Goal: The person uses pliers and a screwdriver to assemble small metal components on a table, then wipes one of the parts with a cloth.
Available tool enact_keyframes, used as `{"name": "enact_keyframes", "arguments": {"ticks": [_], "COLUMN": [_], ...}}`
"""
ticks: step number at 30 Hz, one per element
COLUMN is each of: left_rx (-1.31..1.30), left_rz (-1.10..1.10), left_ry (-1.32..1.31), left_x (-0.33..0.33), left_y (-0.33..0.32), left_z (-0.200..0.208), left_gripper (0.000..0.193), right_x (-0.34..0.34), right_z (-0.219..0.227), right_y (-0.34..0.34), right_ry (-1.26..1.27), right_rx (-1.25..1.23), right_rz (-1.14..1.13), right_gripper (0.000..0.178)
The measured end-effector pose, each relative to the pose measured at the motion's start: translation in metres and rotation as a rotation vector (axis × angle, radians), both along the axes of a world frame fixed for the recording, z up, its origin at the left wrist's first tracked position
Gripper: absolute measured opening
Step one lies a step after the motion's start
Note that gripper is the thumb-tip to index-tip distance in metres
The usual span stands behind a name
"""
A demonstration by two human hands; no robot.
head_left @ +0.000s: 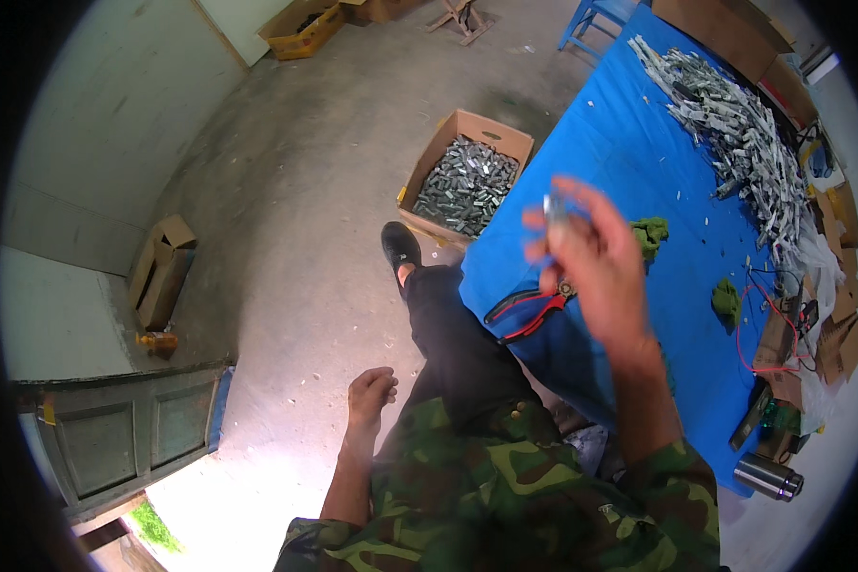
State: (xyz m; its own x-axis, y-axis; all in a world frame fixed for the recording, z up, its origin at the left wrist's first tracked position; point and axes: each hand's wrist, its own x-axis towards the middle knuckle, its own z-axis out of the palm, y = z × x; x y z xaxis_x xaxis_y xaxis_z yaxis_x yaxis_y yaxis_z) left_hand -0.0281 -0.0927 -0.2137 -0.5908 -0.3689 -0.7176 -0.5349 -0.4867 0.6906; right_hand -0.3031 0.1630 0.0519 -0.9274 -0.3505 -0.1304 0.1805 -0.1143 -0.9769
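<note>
Piece (550,207) pinched in R hand (601,267), by blue table (686,381)

Camo jacket (505,505) nearest, lower edge. L hand (372,396) over floor, left of the thigh: fingers curled in, thumb close to index; can't tell if anything's inside. R hand is up over the table's left part. Small silvery piece sits btwn thumb & index tips, one end poking up past them. Those two leave only a narrow gap, filled by the piece; other fingers loosely bent, a bit apart, nothing seen in them. Hand's blurred, so the piece's outline is hard to make out & its lower part is covered.

Pliers (536,322) w/ red-black handles just below the R hand in view, handles spread toward the left, head partly hidden behind the palm; can't tell if hand & tool touch. Green rag (651,232) partly behind the hand too; 2nd rag (725,301) farther right. Flask (768,476) on its side at the table's lower right.

Farther: box (496,132) on floor past the shoe (399,244), next to the table, heaped w/ silvery bits (467,186). Pile (734,133) of pale strips along the table's far right. Blue stool (586,27) at top, cut off.
</note>
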Motion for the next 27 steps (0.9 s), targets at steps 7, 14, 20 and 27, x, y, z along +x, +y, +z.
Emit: {"name": "enact_keyframes", "arguments": {"ticks": [7,14,20,27], "left_rx": [-0.035,-0.006,-0.030,-0.032], "left_rz": [0.011,0.054,0.021,-0.065], "left_ry": [0.005,-0.015,-0.009,-0.026], "left_x": [-0.005,0.007,-0.016,-0.041], "left_y": [0.002,0.000,-0.006,-0.012], "left_z": [0.008,-0.012,-0.015,-0.009], "left_gripper": [0.021,0.022,0.026,0.024], "right_x": [-0.074,0.008,0.073,0.120], "right_z": [-0.021,-0.052,-0.061,-0.073], "right_y": [-0.020,0.057,0.107,0.167], "right_ry": [0.171,0.134,0.326,0.484], "right_rx": [0.366,0.422,0.646,1.029], "right_rz": [-0.125,-0.276,-0.527,-0.706], "right_gripper": [0.069,0.043,0.034,0.030]}}
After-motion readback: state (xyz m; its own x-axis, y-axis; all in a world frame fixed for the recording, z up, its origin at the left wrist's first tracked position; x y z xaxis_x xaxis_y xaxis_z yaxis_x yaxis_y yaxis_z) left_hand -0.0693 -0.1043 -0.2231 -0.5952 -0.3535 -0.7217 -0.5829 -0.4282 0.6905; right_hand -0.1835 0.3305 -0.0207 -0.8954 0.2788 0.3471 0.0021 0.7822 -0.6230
